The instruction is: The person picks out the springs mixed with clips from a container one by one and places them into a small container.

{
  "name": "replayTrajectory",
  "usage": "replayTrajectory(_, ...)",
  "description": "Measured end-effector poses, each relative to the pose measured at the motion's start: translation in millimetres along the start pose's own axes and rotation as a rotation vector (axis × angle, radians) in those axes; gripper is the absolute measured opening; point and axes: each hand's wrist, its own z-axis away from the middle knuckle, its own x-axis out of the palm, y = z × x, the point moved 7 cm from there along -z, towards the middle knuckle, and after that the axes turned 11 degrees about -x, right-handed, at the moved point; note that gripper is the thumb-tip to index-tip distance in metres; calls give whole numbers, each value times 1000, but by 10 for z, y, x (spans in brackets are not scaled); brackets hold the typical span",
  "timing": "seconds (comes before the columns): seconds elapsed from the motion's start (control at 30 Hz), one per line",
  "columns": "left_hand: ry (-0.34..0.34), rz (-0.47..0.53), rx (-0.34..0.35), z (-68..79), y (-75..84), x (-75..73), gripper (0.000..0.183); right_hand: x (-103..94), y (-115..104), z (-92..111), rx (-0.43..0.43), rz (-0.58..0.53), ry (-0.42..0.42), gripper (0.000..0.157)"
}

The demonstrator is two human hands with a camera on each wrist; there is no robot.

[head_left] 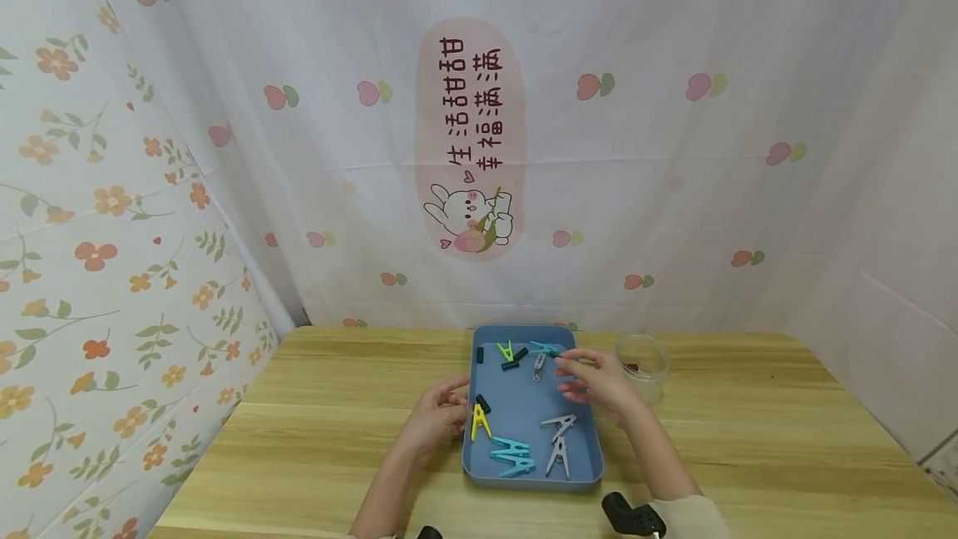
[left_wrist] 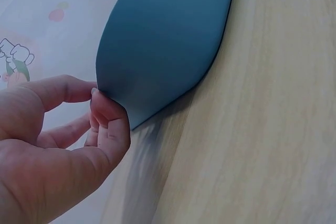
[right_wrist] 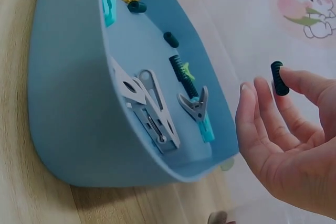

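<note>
A blue tray [head_left: 516, 406] stands on the table, with clothespins and small dark green ribbed cylinders in it. My left hand [head_left: 434, 418] pinches its left rim between thumb and fingers. Over the tray's right far side, my right hand [head_left: 595, 381] pinches a dark green ribbed cylinder [right_wrist: 280, 78] between thumb and fingertips, above the tray floor. Inside lie a yellow clothespin [head_left: 480, 422], light blue clothespins [head_left: 512, 447], grey clothespins [head_left: 557, 457], a green clothespin [head_left: 506, 352] and a small grey clip [right_wrist: 195, 108]. More ribbed cylinders [right_wrist: 170, 39] lie towards the far end.
A clear round jar [head_left: 649, 387] stands just right of the tray, behind my right hand, with something reddish-brown in it. The wooden table [head_left: 337, 389] reaches back to a patterned curtain [head_left: 636, 148]. Another flowered cloth [head_left: 112, 273] hangs at the left.
</note>
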Motion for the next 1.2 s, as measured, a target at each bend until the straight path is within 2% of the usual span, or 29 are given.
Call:
replayTrajectory(0.37, -45, 20, -10, 0, -11, 4, 63, -124, -44, 30, 1, -38, 32, 39)
replayTrajectory(0.93, -120, 14, -8, 9, -57, -5, 69, -248, -50, 138, -24, -26, 48, 43)
replayTrajectory(1.2, -116, -19, -8, 14, -59, -7, 68, -307, -13, 178, -13, -22, 81, 44)
